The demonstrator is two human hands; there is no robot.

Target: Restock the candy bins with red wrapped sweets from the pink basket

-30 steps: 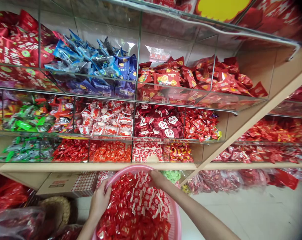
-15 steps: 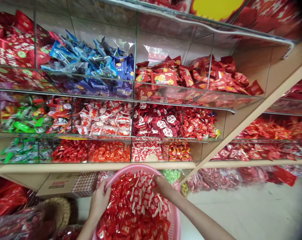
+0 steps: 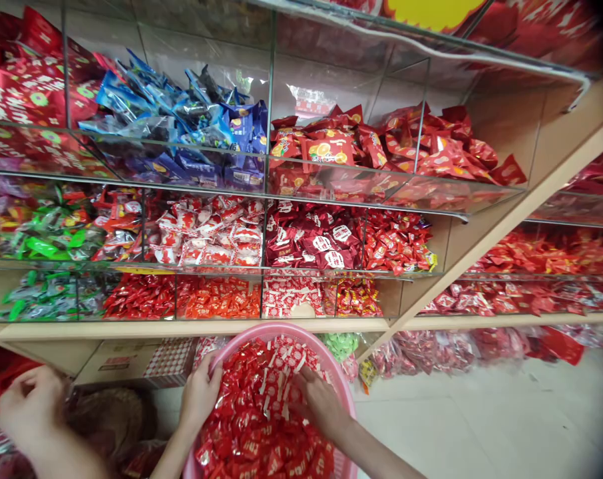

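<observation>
A round pink plastic basket (image 3: 350,392) is full of small red-wrapped candies (image 3: 251,439), with red-and-white patterned packets (image 3: 281,379) on the far side of the heap. My left hand (image 3: 201,392) is closed round the basket's left rim, thumb toward the inside. Inside the basket, my right hand (image 3: 326,406) lies over the packets from the right side. Its fingers look apart and touch the candies; the tips are partly hidden and blurred. At the far left another person's hand (image 3: 34,406) hangs in the air, fingers curled and blurred, apart from the basket.
Glass-fronted shelves (image 3: 182,327) with several compartments of wrapped sweets rise right behind the basket. Under them stand a cardboard box (image 3: 126,359) and plastic bags of sweets (image 3: 431,356). A woven basket (image 3: 116,419) sits at lower left. Pale floor tiles (image 3: 481,412) show at right.
My right hand has moved left and down over the candies. Another person's hand has come into view at the far left. My left hand stays on the rim.
</observation>
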